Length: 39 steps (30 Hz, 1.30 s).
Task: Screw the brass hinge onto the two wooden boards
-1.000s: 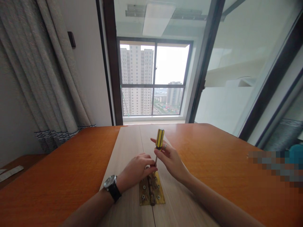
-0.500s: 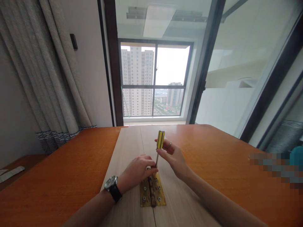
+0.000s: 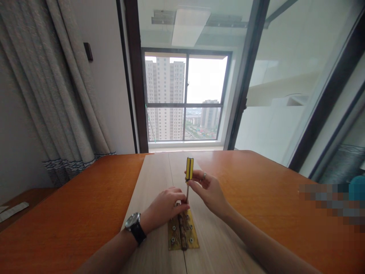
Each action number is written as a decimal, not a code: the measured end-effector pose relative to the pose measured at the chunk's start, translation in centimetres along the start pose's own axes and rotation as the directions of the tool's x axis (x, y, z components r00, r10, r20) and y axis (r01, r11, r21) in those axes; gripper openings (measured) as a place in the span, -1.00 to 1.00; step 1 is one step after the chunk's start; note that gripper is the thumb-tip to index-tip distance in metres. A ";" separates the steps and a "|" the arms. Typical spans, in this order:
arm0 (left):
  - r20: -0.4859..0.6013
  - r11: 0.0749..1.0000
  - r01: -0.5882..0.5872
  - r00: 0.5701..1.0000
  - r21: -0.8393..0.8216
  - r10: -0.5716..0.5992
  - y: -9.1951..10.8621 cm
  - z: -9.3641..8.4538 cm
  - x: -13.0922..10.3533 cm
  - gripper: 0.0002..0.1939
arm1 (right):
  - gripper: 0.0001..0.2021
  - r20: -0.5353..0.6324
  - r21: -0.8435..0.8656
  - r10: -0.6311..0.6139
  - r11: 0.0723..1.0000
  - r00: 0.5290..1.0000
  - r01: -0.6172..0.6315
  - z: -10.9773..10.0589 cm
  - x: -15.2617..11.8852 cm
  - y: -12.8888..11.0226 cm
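My right hand grips a screwdriver with a yellow and black handle, thumb and fingers at the handle's lower end. The screwdriver stands nearly upright, its metal shaft pointing down. Around the lower shaft, the thumb and forefinger of my left hand are pinched together; the tip is hidden behind them, so whether a screw is held there cannot be seen. Below lies a worn brass hinge, flat across the seam between two pale wooden boards. Several screws show in its two leaves, and my left hand covers its far end.
The boards lie on an orange-brown wooden table. A grey curtain hangs at the left, and a dark-framed glass door and window stand beyond the table. A pale strip lies on a lower surface at far left.
The screwdriver handle has tipped slightly left and turned in my right hand, now standing more upright. My left hand stays almost in place at the lower shaft.
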State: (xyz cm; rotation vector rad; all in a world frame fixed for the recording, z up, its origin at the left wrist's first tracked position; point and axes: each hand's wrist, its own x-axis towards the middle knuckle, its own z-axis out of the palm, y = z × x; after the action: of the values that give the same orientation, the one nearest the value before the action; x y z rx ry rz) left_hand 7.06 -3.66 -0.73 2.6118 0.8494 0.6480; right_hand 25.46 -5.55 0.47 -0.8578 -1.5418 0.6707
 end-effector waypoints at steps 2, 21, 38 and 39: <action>0.006 1.000 0.001 1.000 -0.001 -0.001 0.1 -0.1 0.0 -0.84 | -0.81 0.002 -0.018 -0.004 1.000 1.000 0.004 -0.1 0.0 0.0; 0.005 1.000 -0.011 1.000 0.000 0.011 0.1 -0.1 0.0 -0.83 | -0.68 -0.073 -0.289 -0.143 0.950 0.987 0.117 0.4 -0.3 -0.3; 0.018 1.000 -0.011 1.000 0.005 0.011 0.0 -0.1 0.1 -0.85 | -0.85 0.052 -0.197 -0.131 0.971 0.990 0.139 -0.1 -0.5 -0.7; 0.016 1.000 -0.013 1.000 0.007 0.013 0.0 0.0 0.0 -0.84 | -0.85 0.056 -0.188 -0.138 0.971 0.989 0.146 0.0 -0.4 -0.8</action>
State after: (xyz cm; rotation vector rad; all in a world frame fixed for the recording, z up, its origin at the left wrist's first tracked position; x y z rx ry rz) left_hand 7.07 -3.62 -0.69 2.6275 0.8316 0.6286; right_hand 25.40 -6.34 0.84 -0.8701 -1.7092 0.4442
